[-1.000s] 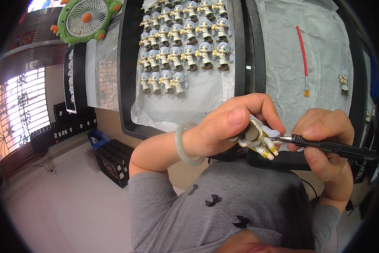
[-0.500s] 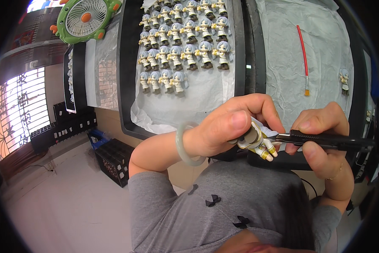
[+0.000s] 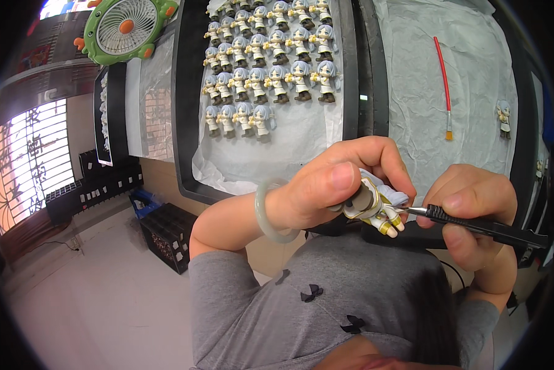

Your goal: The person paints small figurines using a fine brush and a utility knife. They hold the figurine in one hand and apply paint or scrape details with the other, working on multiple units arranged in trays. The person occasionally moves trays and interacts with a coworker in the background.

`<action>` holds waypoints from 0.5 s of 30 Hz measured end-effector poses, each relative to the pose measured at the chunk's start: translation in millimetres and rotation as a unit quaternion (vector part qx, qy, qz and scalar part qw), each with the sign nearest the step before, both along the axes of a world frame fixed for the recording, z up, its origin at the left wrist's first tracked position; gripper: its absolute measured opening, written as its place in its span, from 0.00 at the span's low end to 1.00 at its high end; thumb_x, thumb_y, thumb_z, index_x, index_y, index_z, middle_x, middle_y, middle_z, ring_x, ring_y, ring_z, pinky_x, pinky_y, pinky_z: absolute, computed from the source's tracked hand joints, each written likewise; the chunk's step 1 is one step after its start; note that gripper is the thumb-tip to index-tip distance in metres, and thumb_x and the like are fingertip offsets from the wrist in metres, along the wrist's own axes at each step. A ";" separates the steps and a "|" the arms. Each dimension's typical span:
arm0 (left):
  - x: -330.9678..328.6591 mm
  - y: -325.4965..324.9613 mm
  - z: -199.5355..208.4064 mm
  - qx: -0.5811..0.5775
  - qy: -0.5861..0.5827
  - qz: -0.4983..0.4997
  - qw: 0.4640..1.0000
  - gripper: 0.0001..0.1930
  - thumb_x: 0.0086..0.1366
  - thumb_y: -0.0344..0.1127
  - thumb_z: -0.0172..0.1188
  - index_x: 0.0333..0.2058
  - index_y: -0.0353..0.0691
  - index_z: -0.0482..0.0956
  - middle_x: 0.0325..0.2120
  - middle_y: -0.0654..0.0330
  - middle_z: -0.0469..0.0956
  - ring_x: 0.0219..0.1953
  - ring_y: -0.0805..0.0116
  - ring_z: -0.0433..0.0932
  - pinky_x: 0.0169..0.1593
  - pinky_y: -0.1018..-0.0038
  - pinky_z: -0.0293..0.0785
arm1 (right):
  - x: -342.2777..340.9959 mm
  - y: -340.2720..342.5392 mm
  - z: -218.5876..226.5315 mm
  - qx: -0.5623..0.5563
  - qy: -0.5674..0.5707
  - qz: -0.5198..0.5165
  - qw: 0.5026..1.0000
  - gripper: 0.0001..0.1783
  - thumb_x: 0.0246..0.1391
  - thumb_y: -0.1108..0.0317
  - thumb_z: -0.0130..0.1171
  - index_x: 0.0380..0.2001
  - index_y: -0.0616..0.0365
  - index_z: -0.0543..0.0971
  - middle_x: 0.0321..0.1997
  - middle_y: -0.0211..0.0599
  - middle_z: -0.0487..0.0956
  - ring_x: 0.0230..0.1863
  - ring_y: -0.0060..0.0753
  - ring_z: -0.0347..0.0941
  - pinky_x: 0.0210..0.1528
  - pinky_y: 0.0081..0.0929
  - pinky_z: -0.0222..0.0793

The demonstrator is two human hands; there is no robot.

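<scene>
Between the thumb and fingers of my left hand (image 3: 332,182), a small figurine (image 3: 377,213) lies tilted, its brown feet toward the thumb. It has pale blue-grey hair and a white outfit with gold trim; the fingers cover part of it. My right hand (image 3: 474,206) pinches a slim craft knife (image 3: 474,226) with a black ribbed handle. The knife's metal tip is at the figurine's hair, beside the white-and-gold arms; whether it touches is too small to tell.
A black tray (image 3: 184,123) lined with white paper holds rows of similar figurines (image 3: 256,79). On the paper-lined tray to the right lie a red-handled brush (image 3: 443,80) and one figurine (image 3: 504,118). A green fan (image 3: 126,28) stands at the far left, above black crates (image 3: 166,237).
My right hand has shifted slightly, and the knife's handle now slants down more to the right. The left hand and the figurine have barely moved.
</scene>
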State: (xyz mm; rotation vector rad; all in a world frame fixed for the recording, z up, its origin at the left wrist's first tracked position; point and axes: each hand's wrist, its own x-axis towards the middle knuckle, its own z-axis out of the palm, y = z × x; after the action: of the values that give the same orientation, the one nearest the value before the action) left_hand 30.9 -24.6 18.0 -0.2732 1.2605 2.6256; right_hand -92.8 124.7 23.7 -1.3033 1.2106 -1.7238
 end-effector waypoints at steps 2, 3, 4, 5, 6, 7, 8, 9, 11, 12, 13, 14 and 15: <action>-0.4 1.0 0.3 0.005 0.001 0.001 1.000 0.44 0.37 0.76 0.44 0.31 0.33 0.66 0.28 0.53 0.69 0.30 0.68 0.69 0.35 0.78 0.64 | 0.4 -0.7 -3.2 -0.013 0.000 0.000 1.000 0.11 0.42 0.74 0.50 0.33 0.61 0.64 0.21 0.39 0.71 0.22 0.27 0.67 0.23 0.20 0.64; -0.6 1.4 0.4 0.008 0.001 0.002 1.000 0.44 0.37 0.76 0.44 0.31 0.32 0.66 0.28 0.53 0.69 0.31 0.68 0.69 0.35 0.78 0.64 | 0.0 -1.0 -3.6 -0.015 0.000 0.002 1.000 0.11 0.42 0.74 0.49 0.33 0.61 0.64 0.21 0.39 0.70 0.22 0.27 0.67 0.23 0.20 0.64; -0.5 1.2 0.6 0.006 -0.001 0.002 1.000 0.44 0.37 0.76 0.44 0.31 0.32 0.66 0.28 0.53 0.70 0.31 0.68 0.69 0.35 0.78 0.64 | -0.4 -1.2 -4.0 -0.017 0.000 0.003 1.000 0.11 0.42 0.74 0.49 0.33 0.62 0.64 0.21 0.39 0.70 0.22 0.27 0.67 0.23 0.20 0.64; -0.1 0.8 1.1 0.004 -0.003 0.002 1.000 0.44 0.37 0.76 0.43 0.31 0.32 0.66 0.28 0.53 0.70 0.31 0.68 0.69 0.35 0.78 0.64 | -1.5 -1.8 -3.6 -0.016 0.004 0.008 1.000 0.11 0.42 0.74 0.49 0.33 0.62 0.64 0.21 0.39 0.70 0.23 0.27 0.67 0.23 0.20 0.64; 0.1 0.5 1.4 0.001 -0.005 0.001 1.000 0.44 0.37 0.76 0.43 0.31 0.32 0.66 0.28 0.53 0.70 0.31 0.68 0.69 0.35 0.78 0.64 | -2.0 -1.8 -3.4 -0.015 0.006 0.011 1.000 0.11 0.42 0.74 0.49 0.32 0.62 0.64 0.21 0.39 0.70 0.23 0.27 0.67 0.23 0.20 0.64; 0.2 0.6 1.3 0.000 -0.006 0.003 1.000 0.44 0.37 0.76 0.43 0.31 0.32 0.66 0.28 0.52 0.70 0.31 0.68 0.69 0.35 0.78 0.65 | -2.5 -1.9 -3.2 -0.014 0.008 0.014 1.000 0.11 0.42 0.75 0.49 0.32 0.62 0.64 0.21 0.39 0.70 0.23 0.27 0.67 0.24 0.19 0.64; 0.2 0.7 0.7 -0.002 -0.007 0.005 1.000 0.44 0.37 0.76 0.43 0.31 0.32 0.66 0.28 0.52 0.70 0.31 0.68 0.69 0.35 0.77 0.65 | -2.7 -1.6 -3.4 -0.012 0.009 0.016 1.000 0.11 0.42 0.75 0.49 0.32 0.62 0.64 0.21 0.39 0.70 0.23 0.26 0.67 0.24 0.19 0.64; 0.3 0.7 0.4 -0.004 -0.008 0.006 1.000 0.44 0.37 0.76 0.43 0.31 0.32 0.66 0.28 0.52 0.70 0.31 0.68 0.70 0.35 0.77 0.65 | -2.9 -1.6 -3.0 -0.008 0.010 0.017 1.000 0.11 0.42 0.75 0.49 0.32 0.62 0.64 0.21 0.39 0.70 0.22 0.26 0.67 0.24 0.19 0.64; -0.2 -0.6 0.4 -0.007 -0.007 -0.003 1.000 0.44 0.37 0.76 0.43 0.31 0.32 0.66 0.28 0.52 0.70 0.31 0.67 0.70 0.35 0.77 0.66 | -3.6 -1.8 -1.4 0.000 0.012 0.018 1.000 0.11 0.42 0.74 0.49 0.32 0.62 0.64 0.21 0.40 0.70 0.22 0.26 0.67 0.23 0.19 0.64; -0.5 -1.1 0.5 -0.008 -0.007 -0.007 1.000 0.44 0.37 0.76 0.43 0.31 0.33 0.66 0.28 0.51 0.70 0.31 0.67 0.70 0.35 0.76 0.66 | -3.9 -1.7 -1.2 0.003 0.011 0.021 1.000 0.11 0.42 0.74 0.49 0.32 0.62 0.64 0.21 0.40 0.70 0.22 0.26 0.67 0.23 0.19 0.64; -0.7 -1.5 1.0 -0.006 -0.007 -0.008 1.000 0.44 0.37 0.76 0.43 0.31 0.33 0.66 0.28 0.51 0.70 0.31 0.67 0.70 0.35 0.76 0.66 | -4.2 -1.6 -1.1 0.006 0.011 0.024 1.000 0.11 0.42 0.74 0.49 0.32 0.62 0.64 0.21 0.40 0.70 0.22 0.26 0.67 0.23 0.19 0.64; -1.3 -2.0 1.9 -0.004 -0.008 -0.008 1.000 0.44 0.37 0.76 0.43 0.30 0.33 0.66 0.28 0.51 0.70 0.31 0.67 0.70 0.35 0.76 0.66 | -5.2 -1.8 -1.9 0.008 0.009 0.029 1.000 0.11 0.41 0.74 0.49 0.32 0.62 0.64 0.21 0.40 0.70 0.22 0.25 0.67 0.23 0.19 0.64; -1.6 -2.2 2.4 -0.002 -0.009 -0.009 1.000 0.44 0.37 0.77 0.43 0.30 0.33 0.66 0.28 0.50 0.70 0.31 0.66 0.70 0.35 0.76 0.66 | -4.5 -2.0 -2.7 0.010 -0.006 0.030 0.999 0.11 0.42 0.74 0.49 0.32 0.62 0.64 0.21 0.41 0.70 0.22 0.25 0.67 0.23 0.19 0.64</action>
State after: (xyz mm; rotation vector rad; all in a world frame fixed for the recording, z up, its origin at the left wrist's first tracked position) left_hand 29.3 -26.8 20.4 -0.2831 1.2559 2.6001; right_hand -97.3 122.7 21.0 -1.3014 1.1673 -1.6701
